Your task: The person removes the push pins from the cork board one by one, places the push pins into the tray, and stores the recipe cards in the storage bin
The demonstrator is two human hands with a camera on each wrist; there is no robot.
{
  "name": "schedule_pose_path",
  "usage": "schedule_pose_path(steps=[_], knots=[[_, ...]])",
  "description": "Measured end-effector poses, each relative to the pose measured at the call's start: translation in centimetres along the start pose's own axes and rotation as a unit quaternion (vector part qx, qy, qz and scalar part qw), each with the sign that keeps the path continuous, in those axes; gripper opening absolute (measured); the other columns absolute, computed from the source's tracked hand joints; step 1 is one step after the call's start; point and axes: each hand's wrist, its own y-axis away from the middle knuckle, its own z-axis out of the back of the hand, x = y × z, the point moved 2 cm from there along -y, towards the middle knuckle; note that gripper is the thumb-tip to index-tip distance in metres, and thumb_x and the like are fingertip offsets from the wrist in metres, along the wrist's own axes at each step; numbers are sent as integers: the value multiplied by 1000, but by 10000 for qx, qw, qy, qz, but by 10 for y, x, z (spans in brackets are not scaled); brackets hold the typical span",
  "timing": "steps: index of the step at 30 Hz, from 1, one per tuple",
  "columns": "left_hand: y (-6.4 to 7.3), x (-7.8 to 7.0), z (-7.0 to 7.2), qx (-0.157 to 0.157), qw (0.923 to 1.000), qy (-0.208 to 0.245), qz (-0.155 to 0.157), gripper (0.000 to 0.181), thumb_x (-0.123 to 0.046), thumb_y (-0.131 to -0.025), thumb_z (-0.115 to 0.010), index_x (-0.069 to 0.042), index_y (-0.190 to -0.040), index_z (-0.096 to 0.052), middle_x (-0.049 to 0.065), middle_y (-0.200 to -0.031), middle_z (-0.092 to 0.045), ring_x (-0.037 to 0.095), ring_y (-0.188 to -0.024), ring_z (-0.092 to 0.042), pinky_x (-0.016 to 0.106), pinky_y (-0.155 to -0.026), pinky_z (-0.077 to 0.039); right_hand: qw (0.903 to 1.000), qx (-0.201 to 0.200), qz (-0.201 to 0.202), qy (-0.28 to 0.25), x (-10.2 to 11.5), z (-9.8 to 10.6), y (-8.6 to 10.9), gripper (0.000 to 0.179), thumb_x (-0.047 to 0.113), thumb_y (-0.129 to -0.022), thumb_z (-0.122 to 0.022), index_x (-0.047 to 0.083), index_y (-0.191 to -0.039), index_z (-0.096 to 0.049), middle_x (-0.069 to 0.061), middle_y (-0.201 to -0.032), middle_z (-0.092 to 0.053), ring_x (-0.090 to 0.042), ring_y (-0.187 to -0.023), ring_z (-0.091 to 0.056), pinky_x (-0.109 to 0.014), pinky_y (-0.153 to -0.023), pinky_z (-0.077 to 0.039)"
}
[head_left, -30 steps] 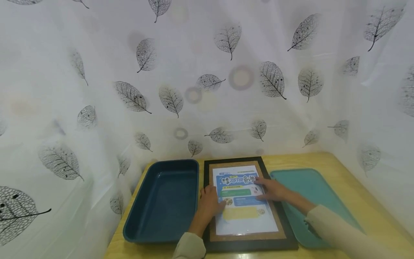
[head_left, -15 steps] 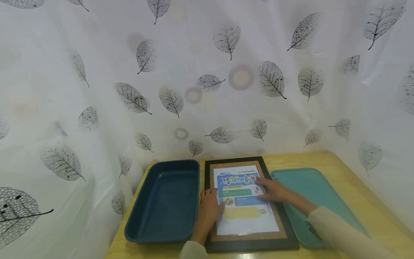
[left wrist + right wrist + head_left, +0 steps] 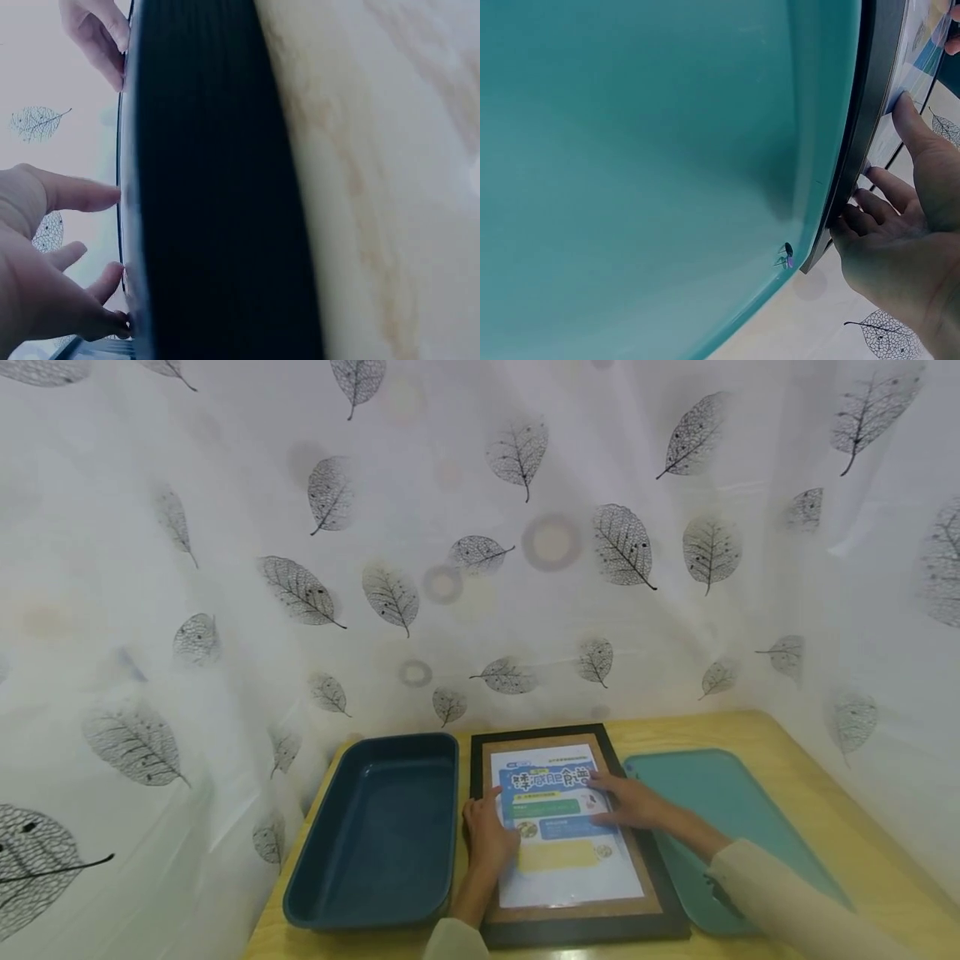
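Note:
A printed sheet in a clear cover (image 3: 570, 881) lies on a brown cork-like board (image 3: 573, 910) with a black frame (image 3: 585, 931). My left hand (image 3: 489, 843) rests at the sheet's left edge, thumb and index fingertip on it. In the left wrist view, the fingers of that hand (image 3: 52, 255) are spread and touch down just past the black frame (image 3: 217, 180). The right hand (image 3: 633, 802) lies across the sheet's right edge with fingers extended. Its thumb (image 3: 911, 124) presses on the cover in the right wrist view, and the other fingertips reach the frame's inner side.
A deep dark blue tray (image 3: 375, 910) stands left of the frame. To the right lies a shallow teal tray (image 3: 697, 777), with small dark and purple pin-like pieces (image 3: 786, 255) near its edge. A leaf-patterned curtain (image 3: 420, 485) encloses the wooden table (image 3: 757, 735).
My left wrist has swung slightly to the right, and the left index finger now stretches up along the sheet's edge. The right hand, sheet and trays stay in place.

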Motion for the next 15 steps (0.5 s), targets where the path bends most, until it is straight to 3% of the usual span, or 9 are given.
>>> schedule_pose_path(steps=[8,13,15], knots=[[-3,7,-4,-94,9998,60,149,78,9,-68,-79,-4,-141,-58,26,-139,-55,48,-149,-27,59,-119,-33,9999,56,87,-11,-5,-4,-2,77,37,-90,-81,-1,-150,-51,-27,-160,-39,-51,-144,-40,-65,-115,-34],[-7,9,-7,-75,9998,171,-94,79,14,-65,-75,-2,-141,-58,26,-136,-57,46,-143,-34,59,-117,-35,9999,-44,120,21,-7,-3,-1,76,35,-89,-82,-2,-148,-52,-28,-159,-40,-52,-143,-40,-65,-115,-34],[-9,9,-9,-84,9998,195,-43,81,16,-64,-74,-3,-142,-58,25,-136,-57,44,-141,-36,57,-118,-35,9999,-45,114,15,-7,-3,-1,76,35,-89,-82,-2,-148,-52,-28,-159,-40,-51,-143,-40,-65,-115,-34]])
